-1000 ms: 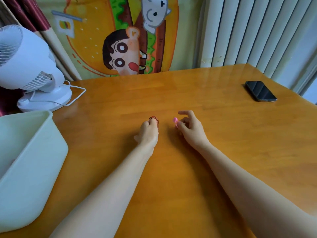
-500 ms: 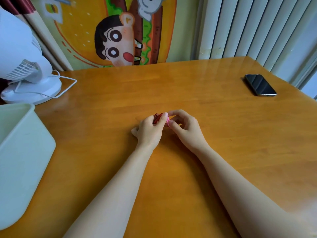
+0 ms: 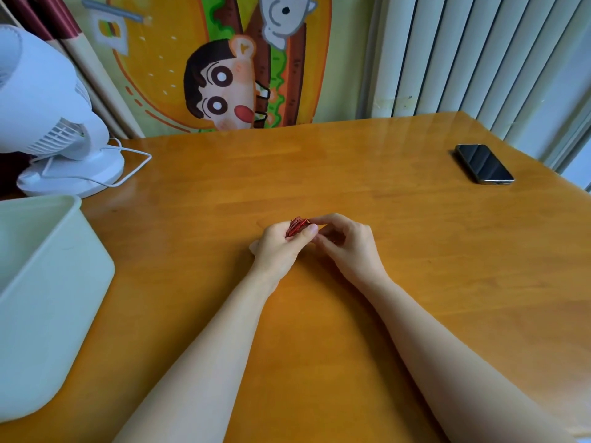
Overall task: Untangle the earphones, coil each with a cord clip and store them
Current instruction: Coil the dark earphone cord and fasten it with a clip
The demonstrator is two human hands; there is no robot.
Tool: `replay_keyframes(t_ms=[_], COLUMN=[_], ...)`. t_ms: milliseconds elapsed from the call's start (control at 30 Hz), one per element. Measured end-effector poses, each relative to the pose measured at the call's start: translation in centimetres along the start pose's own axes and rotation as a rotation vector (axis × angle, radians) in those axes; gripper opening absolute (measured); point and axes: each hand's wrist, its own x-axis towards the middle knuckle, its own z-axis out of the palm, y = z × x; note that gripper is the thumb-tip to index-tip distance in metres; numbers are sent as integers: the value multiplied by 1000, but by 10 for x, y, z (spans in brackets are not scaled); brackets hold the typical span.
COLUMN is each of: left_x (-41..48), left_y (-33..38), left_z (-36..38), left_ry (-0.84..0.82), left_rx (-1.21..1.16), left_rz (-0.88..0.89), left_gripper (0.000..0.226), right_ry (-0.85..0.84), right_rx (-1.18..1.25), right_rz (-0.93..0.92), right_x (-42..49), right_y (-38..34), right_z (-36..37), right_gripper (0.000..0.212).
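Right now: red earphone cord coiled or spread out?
Coiled. The red earphone cord is a tight bundle of loops pinched in the left hand, the right hand close beside it. Whether it is clipped: cannot tell.

fan (image 3: 48,100) back-L | bin (image 3: 48,298) front-L | phone (image 3: 484,163) back-R | earphone coil (image 3: 296,226) ctr

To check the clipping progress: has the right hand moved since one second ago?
Yes. The right hand moved slightly left, away from the phone, and now meets the left hand, which holds the red coiled cord.
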Motion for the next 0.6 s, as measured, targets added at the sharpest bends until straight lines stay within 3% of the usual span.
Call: replay_keyframes(t_ms=[167, 433, 600], left_x=[2, -3, -5], left_y=[-4, 1, 3], left_z=[-6, -12, -11], left_ry=[-108, -192, -183], left_rx=[-118, -223, -200], left_rz=[40, 51, 60], left_gripper=[45, 33, 33], right_ry=[-58, -156, -90], right_rx=[75, 326, 405], right_rz=[19, 111, 157], right_x=[-1, 0, 1], right_y=[-2, 2, -2], right_z=[-2, -6, -7], right_gripper=[19, 16, 9])
